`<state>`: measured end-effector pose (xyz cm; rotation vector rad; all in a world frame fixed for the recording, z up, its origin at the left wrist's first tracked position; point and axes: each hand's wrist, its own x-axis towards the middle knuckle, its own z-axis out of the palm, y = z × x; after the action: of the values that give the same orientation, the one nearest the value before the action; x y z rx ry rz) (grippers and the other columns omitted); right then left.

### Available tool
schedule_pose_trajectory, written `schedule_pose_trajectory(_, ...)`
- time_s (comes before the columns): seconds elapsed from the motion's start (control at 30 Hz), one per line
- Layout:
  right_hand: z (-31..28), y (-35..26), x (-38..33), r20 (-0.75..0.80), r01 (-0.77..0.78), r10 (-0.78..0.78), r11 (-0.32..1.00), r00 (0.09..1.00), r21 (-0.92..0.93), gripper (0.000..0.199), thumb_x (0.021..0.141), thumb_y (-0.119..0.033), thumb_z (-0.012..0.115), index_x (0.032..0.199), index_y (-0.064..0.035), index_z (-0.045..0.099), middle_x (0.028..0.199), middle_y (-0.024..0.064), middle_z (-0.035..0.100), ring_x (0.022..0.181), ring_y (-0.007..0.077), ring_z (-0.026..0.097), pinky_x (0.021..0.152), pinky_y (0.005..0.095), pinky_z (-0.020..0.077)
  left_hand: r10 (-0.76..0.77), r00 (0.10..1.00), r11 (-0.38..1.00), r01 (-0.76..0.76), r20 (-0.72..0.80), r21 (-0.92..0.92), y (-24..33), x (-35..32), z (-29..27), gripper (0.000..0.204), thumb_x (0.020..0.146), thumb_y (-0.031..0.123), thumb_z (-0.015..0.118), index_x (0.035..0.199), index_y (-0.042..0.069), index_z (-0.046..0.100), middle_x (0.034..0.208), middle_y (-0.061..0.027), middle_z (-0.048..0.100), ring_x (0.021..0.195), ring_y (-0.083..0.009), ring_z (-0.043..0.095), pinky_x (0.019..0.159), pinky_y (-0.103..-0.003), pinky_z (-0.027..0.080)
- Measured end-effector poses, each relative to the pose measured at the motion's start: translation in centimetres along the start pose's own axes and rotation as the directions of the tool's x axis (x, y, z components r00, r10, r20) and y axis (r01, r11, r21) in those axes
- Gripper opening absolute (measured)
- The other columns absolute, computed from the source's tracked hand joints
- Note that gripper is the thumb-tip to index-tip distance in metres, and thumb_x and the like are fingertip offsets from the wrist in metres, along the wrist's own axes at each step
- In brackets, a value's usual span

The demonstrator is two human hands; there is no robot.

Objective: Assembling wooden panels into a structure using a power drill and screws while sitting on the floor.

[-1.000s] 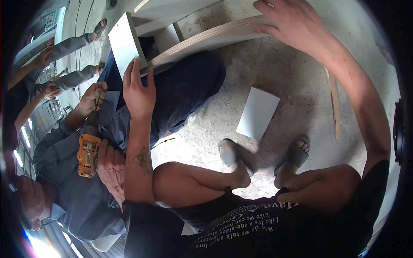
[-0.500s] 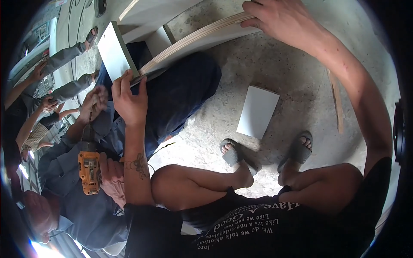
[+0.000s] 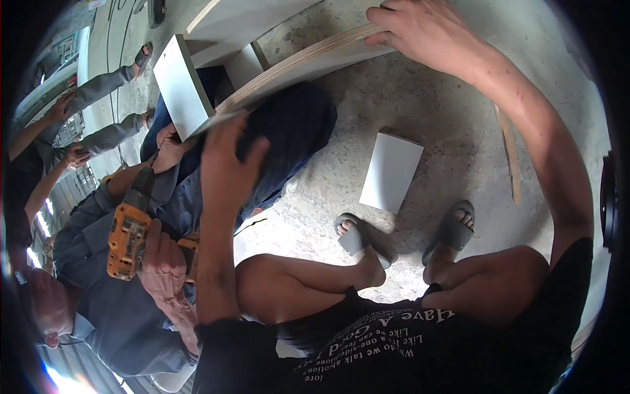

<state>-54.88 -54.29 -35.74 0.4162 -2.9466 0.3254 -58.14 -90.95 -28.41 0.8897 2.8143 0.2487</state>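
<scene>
At the upper right my right hand [image 3: 420,33] is closed over the far end of a long white-faced plywood board [image 3: 308,60], thumb on the near side and fingers over its edge. My left hand [image 3: 228,157], slightly blurred, has its fingers apart and holds nothing. It is just below the corner where that board meets a white end panel [image 3: 182,85]. A co-worker beside me on the left grips an orange cordless drill [image 3: 128,240], its tip pointing up toward this corner. The co-worker's other hand [image 3: 172,146] is at the panel's lower edge.
A loose white board [image 3: 392,172] lies on the concrete floor before my sandalled feet. Another board [image 3: 243,23] of the frame runs behind the first. A thin wooden strip [image 3: 508,157] lies at the right. Other people sit at far left, near cables [image 3: 118,65].
My left hand has let go of the panel corner and moved right and down. The co-worker's drill has tilted, and their other hand has come up to the panel's edge. My right hand keeps its grip.
</scene>
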Motion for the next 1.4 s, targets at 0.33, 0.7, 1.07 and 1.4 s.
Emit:
schedule_pose_trajectory(0.33,-0.2,-1.6,-0.5,-0.057,0.017,-0.023,0.995,0.998,-0.095,0.028,0.095,-0.037,0.070,0.098,-0.0095,0.066,0.082,0.0105,0.067,0.083,0.0333,0.073,0.078,0.0476,0.0568,0.401,0.769,0.825,-0.066,0.498,-0.562,12.0,-9.9,-2.9,0.054,0.088,0.022,0.078,0.136,0.003,0.061,0.123,-0.0179,0.065,0.109,-0.0334,0.066,0.093,-0.045,0.055)
schedule_pose_trajectory(0.7,-0.5,-1.5,0.2,0.023,-0.013,0.012,0.999,1.000,0.044,0.030,0.094,-0.036,0.071,0.094,-0.0061,0.066,0.084,0.0135,0.070,0.083,0.0359,0.072,0.076,0.0483,0.0559,0.389,0.839,0.863,-0.188,0.380,-0.469,12.7,-9.0,-3.1,0.065,0.079,0.029,0.087,0.135,0.005,0.064,0.122,-0.0127,0.066,0.105,-0.0319,0.069,0.085,-0.043,0.059)
schedule_pose_trajectory(1.07,-2.1,-2.7,0.0,0.033,-0.004,0.003,0.999,0.999,0.037,0.030,0.094,-0.034,0.071,0.091,-0.0042,0.064,0.083,0.0150,0.070,0.082,0.0377,0.071,0.075,0.0491,0.0552,0.413,0.875,0.797,-0.213,0.252,-0.566,11.9,-10.0,-3.6,0.067,0.074,0.028,0.090,0.131,0.006,0.064,0.124,-0.0164,0.067,0.103,-0.0348,0.071,0.084,-0.046,0.061)
schedule_pose_trajectory(1.4,-2.3,-3.8,-0.5,-0.009,0.052,-0.052,0.998,0.999,0.034,0.030,0.094,-0.033,0.071,0.089,-0.0046,0.063,0.084,0.0151,0.070,0.082,0.0379,0.071,0.074,0.0489,0.0550,0.448,0.858,0.811,-0.272,0.251,-0.518,11.3,-10.9,-3.8,0.068,0.070,0.034,0.091,0.126,0.007,0.065,0.121,-0.0133,0.069,0.093,-0.0319,0.074,0.070,-0.041,0.063)
